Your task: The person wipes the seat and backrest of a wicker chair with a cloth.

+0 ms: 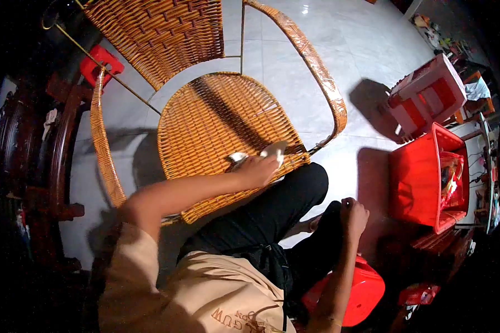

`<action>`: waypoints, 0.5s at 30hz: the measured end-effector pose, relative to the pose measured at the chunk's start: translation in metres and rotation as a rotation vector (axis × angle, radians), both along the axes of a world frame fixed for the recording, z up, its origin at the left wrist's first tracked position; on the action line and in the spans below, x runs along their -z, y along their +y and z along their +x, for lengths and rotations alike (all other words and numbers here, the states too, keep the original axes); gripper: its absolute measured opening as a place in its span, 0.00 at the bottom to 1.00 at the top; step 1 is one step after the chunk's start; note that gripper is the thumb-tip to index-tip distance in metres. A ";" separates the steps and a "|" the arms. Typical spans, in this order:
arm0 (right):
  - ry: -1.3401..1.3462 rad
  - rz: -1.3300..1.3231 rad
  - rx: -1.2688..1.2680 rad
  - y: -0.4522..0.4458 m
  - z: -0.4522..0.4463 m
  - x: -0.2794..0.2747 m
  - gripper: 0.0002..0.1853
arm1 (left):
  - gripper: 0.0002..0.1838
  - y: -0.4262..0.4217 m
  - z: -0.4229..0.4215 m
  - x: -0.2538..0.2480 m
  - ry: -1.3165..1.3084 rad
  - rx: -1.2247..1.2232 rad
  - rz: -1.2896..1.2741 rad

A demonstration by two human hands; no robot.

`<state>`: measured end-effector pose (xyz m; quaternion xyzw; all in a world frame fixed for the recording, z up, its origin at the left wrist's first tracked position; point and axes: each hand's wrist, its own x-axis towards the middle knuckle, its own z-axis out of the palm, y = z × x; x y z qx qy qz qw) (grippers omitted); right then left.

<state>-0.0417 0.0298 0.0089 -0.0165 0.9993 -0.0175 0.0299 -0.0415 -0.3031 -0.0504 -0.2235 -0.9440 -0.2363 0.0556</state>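
Observation:
A woven wicker chair (205,116) with a round seat, curved armrests and a backrest stands in front of me. My left hand (259,170) is closed around a white cloth (274,151), which lies against the front right part of the seat. Part of the cloth shows on both sides of the hand. My right hand (354,215) is curled closed by my right knee, with no object visible in it. The inside of that fist is hidden.
On the right are a red plastic bin (416,177) with packages inside and a red-and-white box (428,97). A red stool (364,291) is beneath me, another red plastic item (101,64) lies behind the chair, and dark wooden furniture (66,150) lines the left.

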 end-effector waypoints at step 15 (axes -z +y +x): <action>-0.032 0.050 -0.004 0.000 -0.001 0.001 0.14 | 0.08 0.048 -0.050 -0.003 0.227 -0.074 -0.088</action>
